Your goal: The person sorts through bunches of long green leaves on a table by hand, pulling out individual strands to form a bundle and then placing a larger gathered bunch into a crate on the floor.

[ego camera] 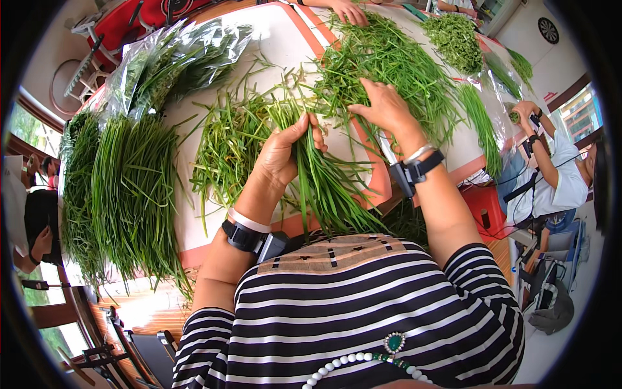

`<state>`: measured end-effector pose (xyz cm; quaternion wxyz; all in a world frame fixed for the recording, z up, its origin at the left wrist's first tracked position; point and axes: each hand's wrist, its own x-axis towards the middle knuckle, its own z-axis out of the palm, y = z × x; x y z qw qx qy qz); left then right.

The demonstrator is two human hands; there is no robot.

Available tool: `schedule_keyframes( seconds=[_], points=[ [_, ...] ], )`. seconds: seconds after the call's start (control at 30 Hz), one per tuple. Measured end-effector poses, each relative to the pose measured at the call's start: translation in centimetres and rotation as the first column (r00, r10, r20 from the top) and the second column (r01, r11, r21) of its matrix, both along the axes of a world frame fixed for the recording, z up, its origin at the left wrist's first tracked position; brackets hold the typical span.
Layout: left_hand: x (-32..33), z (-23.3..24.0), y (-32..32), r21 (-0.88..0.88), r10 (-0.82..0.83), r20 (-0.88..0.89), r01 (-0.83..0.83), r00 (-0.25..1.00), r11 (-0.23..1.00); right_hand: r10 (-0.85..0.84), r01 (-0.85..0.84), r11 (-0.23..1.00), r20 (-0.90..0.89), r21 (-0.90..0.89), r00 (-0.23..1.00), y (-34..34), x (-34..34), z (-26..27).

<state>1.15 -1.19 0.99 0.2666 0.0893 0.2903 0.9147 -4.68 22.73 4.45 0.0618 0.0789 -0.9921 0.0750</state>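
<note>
My left hand point(289, 150) is closed around a bunch of long green leafy stalks point(323, 189), like garlic chives; their pale ends point away from me and the green leaves hang towards my striped shirt. To its right, my right hand point(384, 107) is raised with thumb and forefinger apart, holding nothing that I can see. It is over the near edge of a large loose heap of green stalks point(408, 63). Left of my left hand lies a tangled pile of yellowish-green leaves point(228, 150). Pale scraps lie between the piles.
Long bundled stalks point(136, 194) lie at the table's left, below clear plastic bags point(180, 63) of greens. A co-worker's hand point(351, 12) touches the heap's far side. At right are another bundle point(481, 126), chopped-looking greens point(454, 41), a seated co-worker point(549, 170) and a red stool point(486, 209).
</note>
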Motion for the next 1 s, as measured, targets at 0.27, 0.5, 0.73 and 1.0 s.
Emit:
schedule_keyframes(
  seconds=[0.27, 0.5, 0.73, 1.0],
  points=[
    [0.6, 0.4, -0.1, -0.094, -0.005, -0.071, -0.002, 0.997, 0.996, 0.307, -0.378, 0.901, -0.305, -0.212, 0.902, -5.7, -0.5, -1.3],
    [2.2, 2.9, -0.1, -0.198, -0.145, -0.205, 0.104, 0.968, 0.975, 0.075, -0.17, 0.825, -0.193, -0.539, 0.978, -3.4, -3.1, 0.4],
    [2.2, 3.3, 0.2, -0.253, -0.208, -0.354, 0.121, 0.912, 0.96, 0.262, -0.321, 0.905, -0.229, -0.278, 0.938, -6.0, -7.2, -2.3],
    [2.6, 3.1, -0.5, -0.226, -0.375, -0.355, 0.31, 0.856, 0.923, 0.773, -0.821, 0.528, -0.277, -0.219, 0.571, -11.0, -0.8, -0.3]
  ],
)
